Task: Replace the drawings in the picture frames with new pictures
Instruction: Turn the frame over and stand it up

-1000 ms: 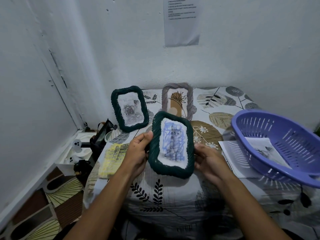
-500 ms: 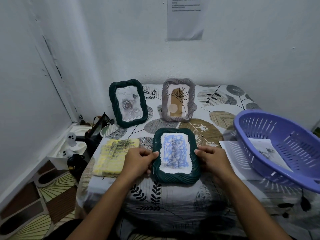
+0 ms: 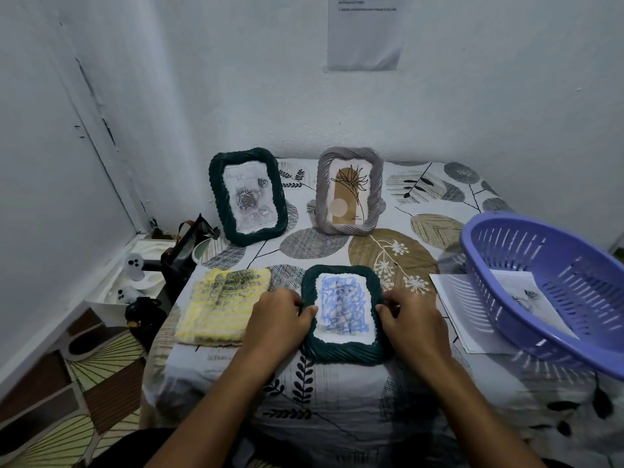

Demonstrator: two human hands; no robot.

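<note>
The dark green picture frame (image 3: 342, 314) lies face up on the leaf-patterned tablecloth (image 3: 337, 417), near the front edge, and holds a blue scribbled drawing (image 3: 342, 307). The left hand (image 3: 278, 319) and right hand (image 3: 410, 320) grip its side edges, fingers curled over the rim. Step in hand, as judged: positioning the frame for opening. The next move calls for turning it over to reach the backing.

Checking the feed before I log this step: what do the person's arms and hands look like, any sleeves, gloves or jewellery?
Both forearms are bare right up to the bottom edge of the picture, with no sleeve showing. The left hand and the right hand wear no gloves. No watch, bracelet or ring is visible on the wrists or fingers that show. No markings can be made out on either arm.
</note>
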